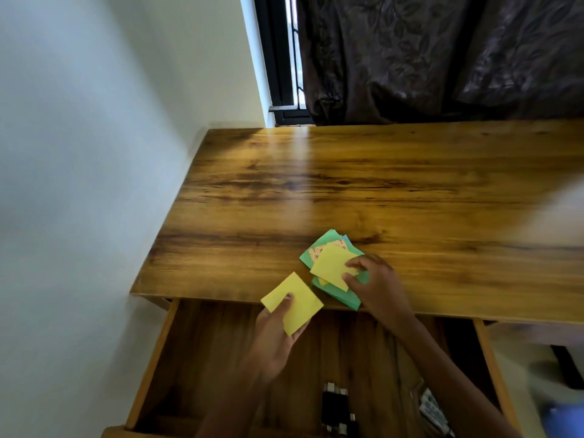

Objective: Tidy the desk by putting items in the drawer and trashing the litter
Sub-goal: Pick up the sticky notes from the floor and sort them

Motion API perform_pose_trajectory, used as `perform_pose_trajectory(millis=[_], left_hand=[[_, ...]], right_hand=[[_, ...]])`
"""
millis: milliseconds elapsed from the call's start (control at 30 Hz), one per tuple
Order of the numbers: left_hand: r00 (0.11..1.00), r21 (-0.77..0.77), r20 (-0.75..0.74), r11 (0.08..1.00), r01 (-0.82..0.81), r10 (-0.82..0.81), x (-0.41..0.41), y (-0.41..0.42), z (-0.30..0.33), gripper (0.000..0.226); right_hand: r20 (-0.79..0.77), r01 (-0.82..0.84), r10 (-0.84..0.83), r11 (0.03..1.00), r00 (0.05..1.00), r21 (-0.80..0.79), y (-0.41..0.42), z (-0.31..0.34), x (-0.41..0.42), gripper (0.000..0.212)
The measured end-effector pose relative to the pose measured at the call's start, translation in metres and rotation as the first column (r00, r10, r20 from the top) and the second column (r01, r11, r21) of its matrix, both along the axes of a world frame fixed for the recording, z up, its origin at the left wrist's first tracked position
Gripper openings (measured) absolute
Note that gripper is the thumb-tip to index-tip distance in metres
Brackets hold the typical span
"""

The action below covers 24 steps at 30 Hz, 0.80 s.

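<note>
My left hand [275, 339] holds a yellow paper note [292, 303] over the front edge of the wooden desk [347, 184], above the open drawer [151, 365]. My right hand [376, 282] pinches a second yellow note [330, 267] that lies on top of a loose pile of green, blue and pink notes [319, 245] at the desk's front edge. Inside the drawer, dark small items [335, 406] and a printed packet [433, 409] lie near its front.
A white wall [79, 153] runs along the desk's left side. A dark curtain [442, 58] and a window frame [284, 58] stand behind the desk. A blurred white shape [565, 210] sits at the desk's right edge.
</note>
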State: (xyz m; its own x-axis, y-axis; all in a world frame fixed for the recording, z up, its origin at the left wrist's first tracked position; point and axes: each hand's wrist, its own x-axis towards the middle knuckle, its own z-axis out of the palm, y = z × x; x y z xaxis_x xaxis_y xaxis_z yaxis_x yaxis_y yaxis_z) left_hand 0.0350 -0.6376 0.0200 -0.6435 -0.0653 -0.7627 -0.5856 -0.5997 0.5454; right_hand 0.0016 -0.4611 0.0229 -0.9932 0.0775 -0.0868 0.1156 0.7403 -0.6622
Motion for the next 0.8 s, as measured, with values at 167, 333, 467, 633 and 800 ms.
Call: perform_pose_trajectory(millis=[167, 333, 467, 633, 800], left_hand=[[1.0, 0.013, 0.005, 1.0, 0.027, -0.027, 0.002, -0.024, 0.001, 0.027], [0.997, 0.062, 0.016, 0.996, 0.068, -0.069, 0.002, -0.03, 0.003, 0.029], [0.995, 0.137, 0.052, 0.987, 0.081, -0.089, -0.005, -0.032, 0.01, 0.023], [0.989, 0.233, 0.047, 0.964, 0.127, -0.141, -0.011, -0.036, 0.013, 0.027], [0.987, 0.294, -0.004, 0.943, 0.154, -0.16, -0.016, -0.046, 0.016, 0.055]], right_hand=[[0.102, -0.195, 0.167, 0.871, 0.981, 0.45, -0.014, -0.009, -0.008, 0.058], [-0.033, -0.099, 0.127, 0.885, 0.991, 0.454, -0.015, -0.004, -0.008, 0.04], [-0.214, 0.049, 0.003, 0.971, 0.977, 0.235, -0.021, 0.011, 0.0, 0.033], [-0.447, -0.224, 0.316, 0.943, 0.837, 0.248, -0.053, 0.022, 0.027, 0.044], [-0.31, -0.294, 0.468, 0.832, 0.828, 0.471, -0.069, -0.003, 0.041, 0.058]])
